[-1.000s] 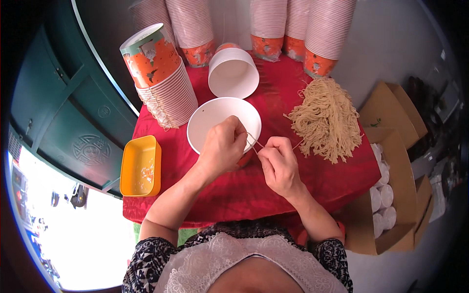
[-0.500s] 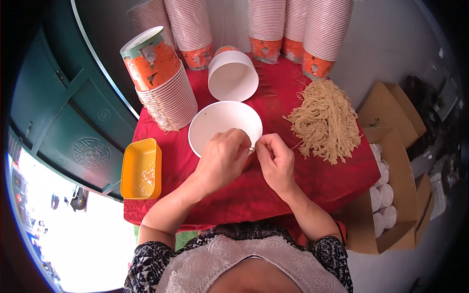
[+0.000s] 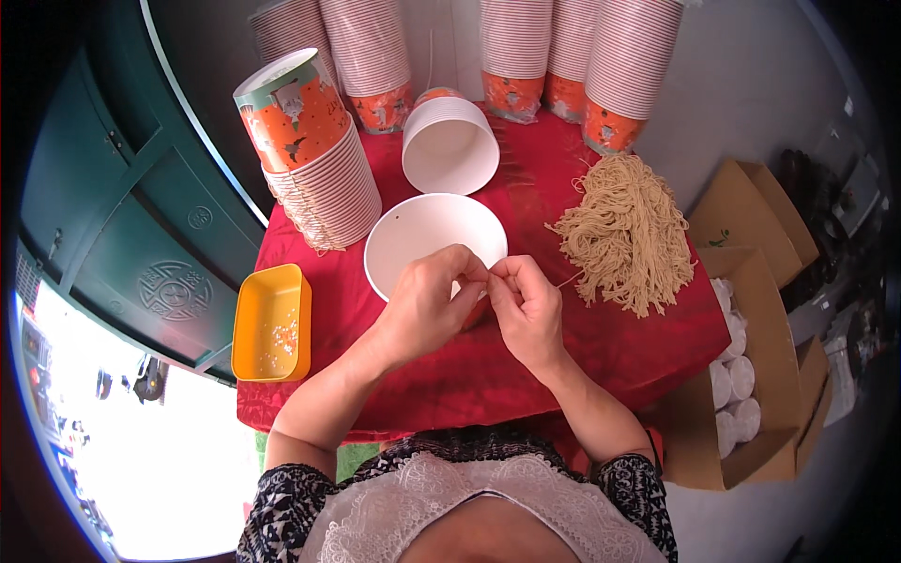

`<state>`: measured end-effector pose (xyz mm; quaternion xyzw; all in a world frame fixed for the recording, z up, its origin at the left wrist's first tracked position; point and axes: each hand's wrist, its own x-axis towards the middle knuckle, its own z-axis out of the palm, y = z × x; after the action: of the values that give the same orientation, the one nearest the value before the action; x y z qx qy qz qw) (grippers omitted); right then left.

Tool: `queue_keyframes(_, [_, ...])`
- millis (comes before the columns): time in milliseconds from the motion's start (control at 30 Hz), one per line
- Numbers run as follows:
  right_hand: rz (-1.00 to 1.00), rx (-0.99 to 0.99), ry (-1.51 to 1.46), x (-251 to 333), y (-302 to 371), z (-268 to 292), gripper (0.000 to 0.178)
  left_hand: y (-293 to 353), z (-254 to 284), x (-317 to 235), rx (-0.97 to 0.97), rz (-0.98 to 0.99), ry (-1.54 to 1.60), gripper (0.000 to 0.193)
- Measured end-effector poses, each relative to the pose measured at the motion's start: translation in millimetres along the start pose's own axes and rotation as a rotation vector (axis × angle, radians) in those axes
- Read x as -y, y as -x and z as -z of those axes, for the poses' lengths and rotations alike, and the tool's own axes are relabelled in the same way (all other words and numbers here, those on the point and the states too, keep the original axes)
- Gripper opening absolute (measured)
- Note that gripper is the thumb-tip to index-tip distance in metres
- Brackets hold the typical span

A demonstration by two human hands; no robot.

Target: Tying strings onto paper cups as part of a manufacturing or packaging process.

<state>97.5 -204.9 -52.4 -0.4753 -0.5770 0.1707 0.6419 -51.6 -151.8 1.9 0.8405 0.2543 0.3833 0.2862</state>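
A white-lined paper tub [image 3: 413,228] with an orange outside stands in front of me, its mouth tilted up. At its near right rim my left hand [image 3: 422,305] is closed in a pinch, thumb and forefinger forming a ring; what its fingertips hold is too small to make out. Touching those fingertips, my right hand [image 3: 528,314] pinches a thin beige string [image 3: 569,281]. From that hand the string runs right toward a loose heap of beige strings [image 3: 633,235].
A yellow box [image 3: 242,328] with small pale and orange bits sits at the left. Behind it leans a tall stack of orange tubs [image 3: 324,183] with strings hanging. More tubs [image 3: 450,155] and wrapped stacks [image 3: 516,47] line the back. An open carton [image 3: 779,375] of white rolls stands right.
My left thumb and forefinger have opened into a wider ring, and the left hand has turned slightly. The right hand stays almost in place, fingertips still meeting the left's.
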Motion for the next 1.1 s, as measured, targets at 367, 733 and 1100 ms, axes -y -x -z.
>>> queue_keyframes(367, [0.037, 0.059, 0.039, 4, 2, 10, 0.005, -6, 1, -2, 0.050, 0.163, 0.040, 0.004])
queue_keyframes(733, [-0.145, 0.113, -0.241, -5, 2, 11, 0.006, -7, -3, 6, 0.009, 0.031, 0.063, 0.007])
queue_keyframes(1100, [-0.288, 0.112, -0.517, -7, 4, 8, 0.010, -3, 4, -9, 0.095, 0.074, -0.051, 0.006])
